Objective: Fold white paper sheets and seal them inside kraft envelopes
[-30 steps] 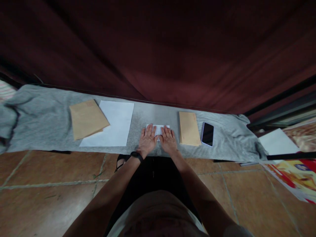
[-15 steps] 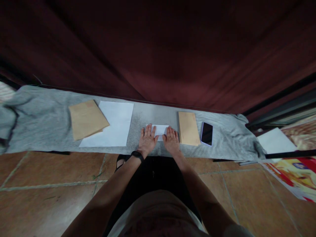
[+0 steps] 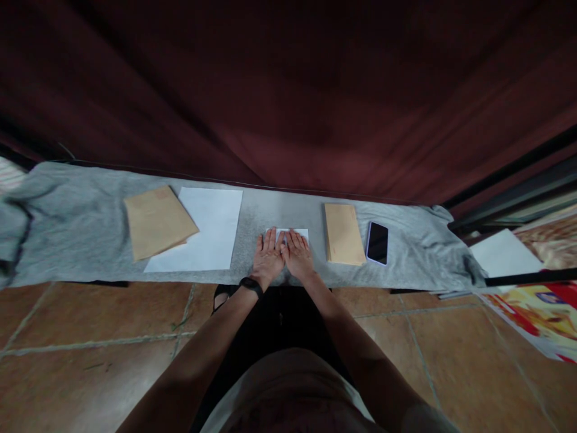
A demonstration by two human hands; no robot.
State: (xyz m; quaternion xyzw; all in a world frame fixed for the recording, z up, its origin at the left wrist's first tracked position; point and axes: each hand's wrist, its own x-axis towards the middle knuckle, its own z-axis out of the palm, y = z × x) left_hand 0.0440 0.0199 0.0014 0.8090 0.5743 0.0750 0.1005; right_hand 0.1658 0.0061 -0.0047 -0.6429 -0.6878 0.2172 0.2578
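Note:
A small folded white paper (image 3: 297,233) lies on a grey cloth (image 3: 81,222) in front of me. Both palms press flat on it, fingers stretched out. My left hand (image 3: 267,257), with a black band at the wrist, covers its left part. My right hand (image 3: 296,256) lies right beside the left hand, the two touching, over the paper's middle. Only the paper's far edge and right corner show past my fingers.
A white sheet (image 3: 202,228) and tan envelopes (image 3: 155,221) lie to the left. A tan envelope stack (image 3: 343,242) and a black phone (image 3: 377,242) lie to the right. A dark red curtain (image 3: 315,90) hangs behind. More papers (image 3: 507,254) lie far right over a tiled floor (image 3: 90,337).
My right hand has slid left across the folded paper and now rests against my left hand. The left hand stays in place.

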